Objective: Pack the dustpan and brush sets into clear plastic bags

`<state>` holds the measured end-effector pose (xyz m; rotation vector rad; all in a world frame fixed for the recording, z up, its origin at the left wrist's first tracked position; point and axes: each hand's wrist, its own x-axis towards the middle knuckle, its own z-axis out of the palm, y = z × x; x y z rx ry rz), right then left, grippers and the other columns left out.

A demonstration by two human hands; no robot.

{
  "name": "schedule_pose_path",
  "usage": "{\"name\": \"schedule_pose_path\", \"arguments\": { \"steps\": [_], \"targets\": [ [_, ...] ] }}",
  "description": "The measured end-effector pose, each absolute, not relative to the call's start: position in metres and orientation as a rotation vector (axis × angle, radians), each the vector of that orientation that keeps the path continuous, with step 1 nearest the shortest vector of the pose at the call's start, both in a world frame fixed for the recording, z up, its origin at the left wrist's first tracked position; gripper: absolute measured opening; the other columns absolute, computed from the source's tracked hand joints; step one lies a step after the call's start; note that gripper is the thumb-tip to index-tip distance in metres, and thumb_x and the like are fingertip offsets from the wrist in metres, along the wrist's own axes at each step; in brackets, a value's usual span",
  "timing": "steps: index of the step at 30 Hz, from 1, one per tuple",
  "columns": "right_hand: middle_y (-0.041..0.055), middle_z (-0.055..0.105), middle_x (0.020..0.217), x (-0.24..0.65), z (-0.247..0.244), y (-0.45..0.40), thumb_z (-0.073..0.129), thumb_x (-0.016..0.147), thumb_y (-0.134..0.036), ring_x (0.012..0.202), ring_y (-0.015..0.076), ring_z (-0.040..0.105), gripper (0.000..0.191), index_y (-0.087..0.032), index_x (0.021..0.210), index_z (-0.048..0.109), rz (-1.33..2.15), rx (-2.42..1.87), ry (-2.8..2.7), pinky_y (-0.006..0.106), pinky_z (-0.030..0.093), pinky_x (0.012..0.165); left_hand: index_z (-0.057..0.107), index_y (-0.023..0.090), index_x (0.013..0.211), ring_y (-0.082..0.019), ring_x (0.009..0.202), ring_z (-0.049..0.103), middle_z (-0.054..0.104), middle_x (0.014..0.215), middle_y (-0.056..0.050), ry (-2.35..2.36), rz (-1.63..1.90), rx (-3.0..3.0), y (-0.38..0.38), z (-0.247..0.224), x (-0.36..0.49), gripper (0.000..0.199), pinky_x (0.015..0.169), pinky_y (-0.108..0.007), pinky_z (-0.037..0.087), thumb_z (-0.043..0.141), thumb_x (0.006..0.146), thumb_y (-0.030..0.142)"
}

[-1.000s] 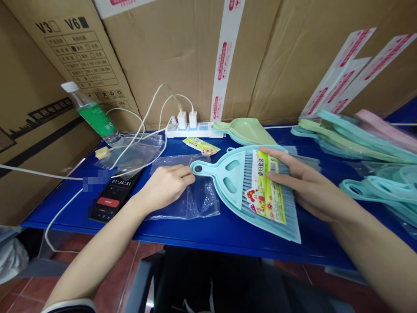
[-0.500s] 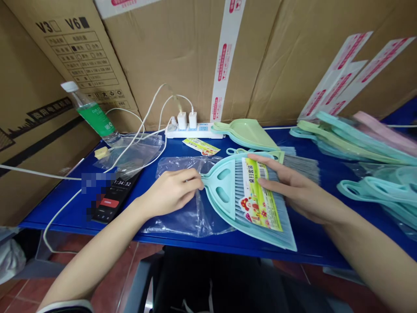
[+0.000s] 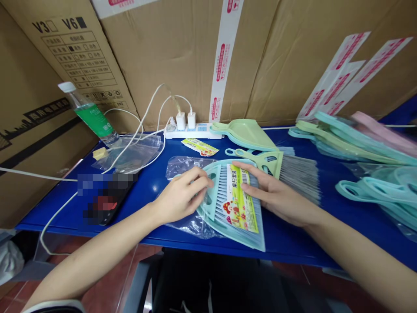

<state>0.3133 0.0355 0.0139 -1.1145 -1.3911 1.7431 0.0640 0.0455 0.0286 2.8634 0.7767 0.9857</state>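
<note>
A light-blue dustpan (image 3: 250,239) lies at the front of the table with a matching brush (image 3: 222,178) nested in it and a printed card (image 3: 243,200) across the bristles. My right hand (image 3: 273,191) grips this set from the right, fingers over the card and the upper edge. My left hand (image 3: 187,193) is closed over the handle end, fingertips at the brush's cut-outs; what they pinch is hidden. A clear plastic bag (image 3: 192,227) lies crumpled around the handle end. Behind are a green brush (image 3: 273,161) with grey bristles and a green dustpan (image 3: 249,132).
More dustpan sets (image 3: 374,191), some bagged, lie at the right. Toward the back are a loose card (image 3: 200,147) and a power strip (image 3: 198,132) with chargers and white cables. A bottle (image 3: 94,119), a phone (image 3: 114,204) and cardboard boxes (image 3: 182,52) stand or lie around.
The blue dustpan set has slid left with my right hand, its handle end now under my left hand. My left hand has shifted slightly right, and the bag is more bunched.
</note>
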Motion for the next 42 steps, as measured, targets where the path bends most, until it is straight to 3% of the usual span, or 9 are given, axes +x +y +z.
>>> {"name": "schedule_pose_path", "arguments": {
  "steps": [5,9,13,16,18,20,27,33,42],
  "targets": [
    [0.0092,0.056,0.138,0.304,0.009,0.037,0.069,0.082,-0.054,0.116,0.0273,0.062,0.088,-0.033,0.154,0.022,1.731,-1.020,-1.438,0.048,0.051,0.099,0.054,0.019,0.102,-0.014,0.086,0.062,0.060,0.098,-0.006,0.783,0.973,2.743,0.044,0.023,0.071,0.019,0.074,-0.026,0.055,0.045,0.091,0.006],
    [0.0091,0.052,0.144,0.303,0.010,0.037,0.070,0.080,-0.058,0.120,0.0268,0.059,0.091,-0.031,0.153,0.024,1.674,-1.038,-1.475,0.047,0.048,0.104,0.053,0.020,0.111,-0.016,0.095,0.063,0.061,0.105,-0.007,0.724,0.893,2.779,0.045,0.029,0.066,0.034,0.081,-0.028,0.055,0.039,0.087,0.001],
    [0.0103,0.054,0.142,0.305,0.013,0.037,0.071,0.076,-0.063,0.118,0.0277,0.061,0.097,-0.029,0.154,0.023,1.703,-1.103,-1.467,0.046,0.050,0.102,0.057,0.017,0.106,-0.020,0.089,0.065,0.066,0.101,-0.009,1.369,0.877,2.783,0.053,0.047,0.047,0.028,0.079,-0.033,0.053,0.038,0.088,0.007],
    [0.0097,0.055,0.141,0.308,0.017,0.037,0.072,0.074,-0.065,0.117,0.0289,0.062,0.100,-0.032,0.155,0.022,1.690,-1.144,-1.474,0.046,0.051,0.101,0.061,0.017,0.096,-0.026,0.082,0.068,0.070,0.094,-0.011,2.066,0.257,2.536,0.058,0.062,0.032,0.025,0.070,-0.036,0.050,0.038,0.089,0.012],
    [0.0095,0.056,0.141,0.311,0.019,0.037,0.071,0.074,-0.066,0.119,0.0301,0.061,0.099,-0.033,0.154,0.024,1.667,-1.170,-1.482,0.047,0.052,0.100,0.063,0.018,0.090,-0.029,0.080,0.070,0.072,0.087,-0.011,2.179,-0.161,2.392,0.059,0.068,0.028,0.026,0.067,-0.035,0.048,0.038,0.090,0.013],
    [0.0100,0.056,0.141,0.315,0.020,0.036,0.071,0.074,-0.067,0.121,0.0309,0.060,0.098,-0.032,0.153,0.026,1.661,-1.194,-1.485,0.047,0.052,0.101,0.063,0.020,0.085,-0.027,0.078,0.070,0.073,0.080,-0.007,2.071,-0.318,2.353,0.058,0.072,0.028,0.026,0.066,-0.032,0.045,0.039,0.092,0.016],
    [0.0100,0.058,0.138,0.316,0.019,0.036,0.073,0.074,-0.061,0.122,0.0296,0.059,0.095,-0.032,0.152,0.027,1.727,-1.151,-1.434,0.047,0.050,0.102,0.055,0.021,0.072,-0.014,0.057,0.067,0.071,0.062,0.003,1.728,-0.055,2.231,0.057,0.070,0.032,0.021,0.059,-0.023,0.044,0.045,0.091,0.024],
    [0.0089,0.059,0.137,0.309,0.017,0.037,0.066,0.078,-0.066,0.120,0.0305,0.060,0.089,-0.033,0.152,0.028,1.632,-1.158,-1.514,0.049,0.051,0.102,0.050,0.021,0.067,-0.013,0.053,0.067,0.070,0.057,0.004,1.701,0.016,2.170,0.059,0.069,0.029,0.024,0.059,-0.021,0.045,0.041,0.089,0.019],
    [0.0057,0.055,0.143,0.308,0.020,0.035,0.056,0.085,-0.066,0.127,0.0313,0.055,0.077,-0.037,0.152,0.029,1.499,-1.202,-1.608,0.049,0.046,0.106,0.063,0.021,0.069,-0.018,0.064,0.068,0.072,0.066,0.001,1.877,-0.114,2.310,0.059,0.071,0.035,0.023,0.059,-0.026,0.039,0.052,0.088,0.025]
  ]
}}
